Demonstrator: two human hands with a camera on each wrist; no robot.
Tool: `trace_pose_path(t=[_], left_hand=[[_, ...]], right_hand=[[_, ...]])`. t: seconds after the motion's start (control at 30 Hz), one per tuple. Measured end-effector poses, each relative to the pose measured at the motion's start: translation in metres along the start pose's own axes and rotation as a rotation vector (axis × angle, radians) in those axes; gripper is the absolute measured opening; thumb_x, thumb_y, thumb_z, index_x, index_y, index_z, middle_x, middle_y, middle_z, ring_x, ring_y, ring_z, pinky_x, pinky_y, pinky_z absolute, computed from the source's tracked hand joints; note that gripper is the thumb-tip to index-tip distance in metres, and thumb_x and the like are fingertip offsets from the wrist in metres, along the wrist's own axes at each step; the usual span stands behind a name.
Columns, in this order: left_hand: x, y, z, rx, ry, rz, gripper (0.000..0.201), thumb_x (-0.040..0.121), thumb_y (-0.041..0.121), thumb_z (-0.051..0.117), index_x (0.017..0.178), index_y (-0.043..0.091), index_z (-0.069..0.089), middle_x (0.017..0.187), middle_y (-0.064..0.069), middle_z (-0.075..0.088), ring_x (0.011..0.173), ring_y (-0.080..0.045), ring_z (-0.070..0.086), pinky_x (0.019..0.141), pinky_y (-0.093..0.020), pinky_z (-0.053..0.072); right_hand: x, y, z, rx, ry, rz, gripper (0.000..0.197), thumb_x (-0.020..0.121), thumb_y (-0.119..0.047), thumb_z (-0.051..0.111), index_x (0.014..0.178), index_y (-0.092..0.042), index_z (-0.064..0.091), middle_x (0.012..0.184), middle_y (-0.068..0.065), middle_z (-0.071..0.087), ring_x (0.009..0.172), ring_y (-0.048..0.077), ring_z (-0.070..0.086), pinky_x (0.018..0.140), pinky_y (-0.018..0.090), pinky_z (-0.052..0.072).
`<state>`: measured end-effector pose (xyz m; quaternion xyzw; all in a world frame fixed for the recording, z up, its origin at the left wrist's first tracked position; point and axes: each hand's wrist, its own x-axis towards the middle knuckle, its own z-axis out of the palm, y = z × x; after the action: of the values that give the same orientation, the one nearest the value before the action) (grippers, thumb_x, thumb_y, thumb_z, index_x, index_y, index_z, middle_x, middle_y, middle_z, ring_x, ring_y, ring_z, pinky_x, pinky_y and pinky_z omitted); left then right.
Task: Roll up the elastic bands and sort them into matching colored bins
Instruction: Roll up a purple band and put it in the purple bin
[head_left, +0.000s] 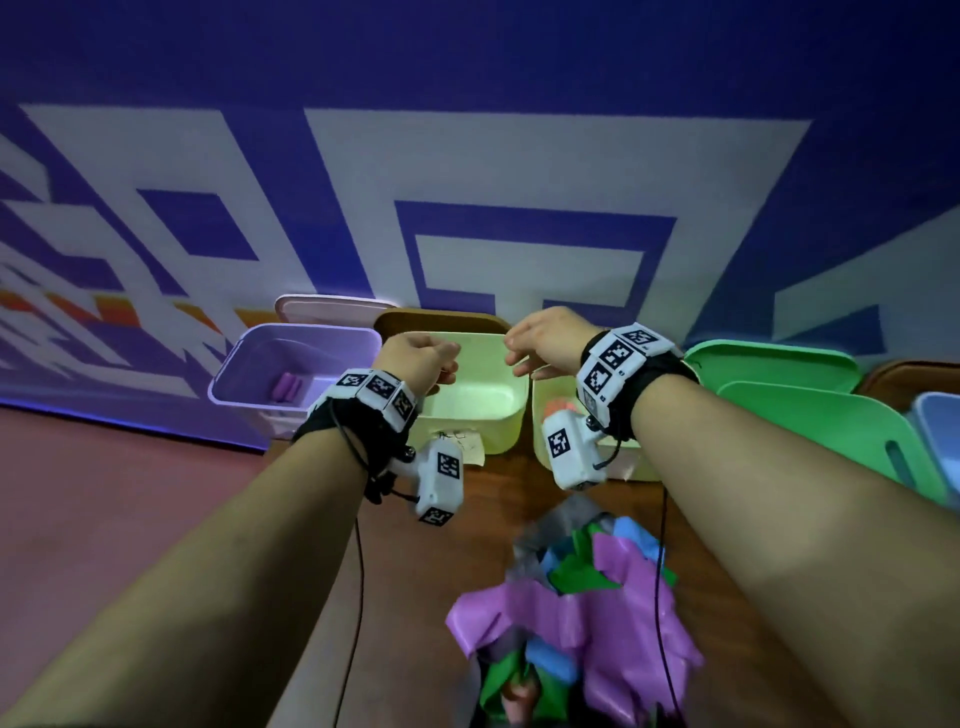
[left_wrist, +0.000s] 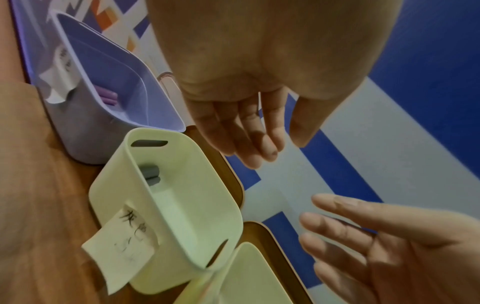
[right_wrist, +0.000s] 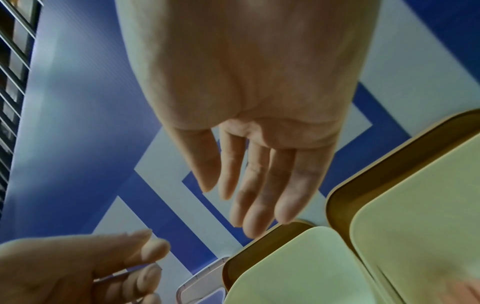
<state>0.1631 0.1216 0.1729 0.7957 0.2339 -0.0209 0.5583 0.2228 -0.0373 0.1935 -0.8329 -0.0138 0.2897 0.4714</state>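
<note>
Hands hover empty above the pale yellow bin (left_wrist: 166, 205): left hand (left_wrist: 249, 115) and right hand (left_wrist: 389, 246) both slack-fingered, grasping nothing. A rolled grey band (left_wrist: 150, 172) lies below the left fingertips. Unrolled bands (head_left: 576, 613) sit heaped well behind both palms; the next roll wants tight, even winding. The bin's paper label (left_wrist: 124, 244) bears handwriting, unreadable here.

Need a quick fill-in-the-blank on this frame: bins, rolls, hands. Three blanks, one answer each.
1. The rolled band in the purple bin is ____ in colour.
2. The pale yellow bin with the paper note holds a ____ roll.
3. The left hand and the right hand both hold ____.

Missing words: purple; grey; nothing
</note>
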Motion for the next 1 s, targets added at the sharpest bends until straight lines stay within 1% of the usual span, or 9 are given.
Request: trace_pose_path(t=[0.13,0.27,0.33,0.47,0.57,0.67,0.77,0.9,1.0], left_hand=[[-0.041,0.004,0.018,0.003,-0.008,0.011,0.015,0.094,0.021,0.059,0.083,0.013,0.062,0.076,-0.001,0.065,0.065,-0.009,0.062,0.058,-0.02,0.046],[-0.061,0.004,0.036,-0.014,-0.05,0.0,0.013,0.093,0.02,0.06,0.082,0.013,0.062,0.076,-0.003,0.064,0.065,-0.012,0.062,0.059,-0.022,0.046],[-0.064,0.0,0.049,-0.023,-0.074,0.001,0.013,0.093,0.02,0.06,0.083,0.013,0.062,0.075,-0.003,0.063,0.066,-0.013,0.061,0.06,-0.023,0.045],[-0.065,-0.027,0.08,-0.017,-0.14,-0.014,0.016,0.093,0.017,0.06,0.078,0.011,0.059,0.071,-0.003,0.061,0.062,-0.015,0.059,0.06,-0.025,0.045],[-0.064,-0.065,0.103,-0.03,-0.188,-0.044,0.021,0.09,0.015,0.064,0.071,0.009,0.06,0.067,-0.006,0.061,0.056,-0.017,0.059,0.069,-0.033,0.046],[-0.06,-0.091,0.124,0.007,-0.249,-0.012,0.017,0.091,0.016,0.063,0.076,0.01,0.062,0.067,-0.003,0.062,0.048,-0.008,0.058,0.056,-0.023,0.043],[-0.056,-0.115,0.148,0.039,-0.364,0.016,0.016,0.092,0.017,0.063,0.077,0.011,0.061,0.074,-0.005,0.065,0.057,-0.012,0.059,0.048,-0.02,0.041],[-0.061,-0.151,0.177,0.138,-0.491,0.048,0.018,0.09,0.019,0.065,0.073,0.015,0.061,0.075,-0.003,0.066,0.062,-0.015,0.059,0.054,-0.021,0.04],[-0.062,-0.169,0.188,0.256,-0.539,0.116,0.017,0.087,0.021,0.069,0.071,0.016,0.065,0.075,-0.002,0.067,0.068,-0.017,0.06,0.065,-0.025,0.047]], right_hand=[[-0.035,0.023,-0.014,0.007,0.01,0.007,0.026,0.096,-0.012,0.052,0.118,-0.001,0.059,0.094,0.009,0.065,0.073,0.017,0.063,0.06,0.023,0.046],[-0.06,0.043,-0.024,-0.051,0.01,0.049,0.025,0.098,-0.011,0.046,0.116,0.0,0.059,0.098,0.01,0.063,0.085,0.02,0.062,0.065,0.023,0.047],[-0.065,0.057,-0.027,0.006,0.004,0.06,0.02,0.097,-0.009,0.047,0.108,-0.001,0.061,0.094,0.012,0.062,0.079,0.022,0.061,0.061,0.022,0.048],[-0.068,0.106,-0.021,0.138,-0.022,0.027,0.014,0.095,-0.005,0.05,0.083,-0.008,0.055,0.075,0.009,0.057,0.054,0.015,0.054,0.038,0.016,0.04],[-0.066,0.15,-0.003,0.098,-0.028,0.077,0.016,0.093,-0.004,0.051,0.079,-0.01,0.055,0.07,0.009,0.057,0.039,0.009,0.053,0.034,0.016,0.039],[-0.057,0.184,0.006,0.109,0.027,0.121,0.017,0.094,-0.003,0.051,0.078,-0.008,0.055,0.068,0.009,0.056,0.034,0.007,0.049,0.033,0.015,0.037],[-0.048,0.213,0.009,0.091,0.088,0.122,0.018,0.095,-0.003,0.05,0.078,-0.008,0.054,0.066,0.009,0.056,0.034,0.008,0.048,0.033,0.015,0.037],[-0.044,0.252,0.017,0.045,0.124,0.114,0.019,0.095,-0.003,0.05,0.077,-0.005,0.054,0.067,0.01,0.057,0.031,0.007,0.048,0.032,0.014,0.038],[-0.046,0.274,0.021,0.053,0.153,0.087,0.018,0.096,-0.003,0.05,0.078,-0.005,0.053,0.067,0.011,0.056,0.029,0.007,0.047,0.033,0.014,0.038]])
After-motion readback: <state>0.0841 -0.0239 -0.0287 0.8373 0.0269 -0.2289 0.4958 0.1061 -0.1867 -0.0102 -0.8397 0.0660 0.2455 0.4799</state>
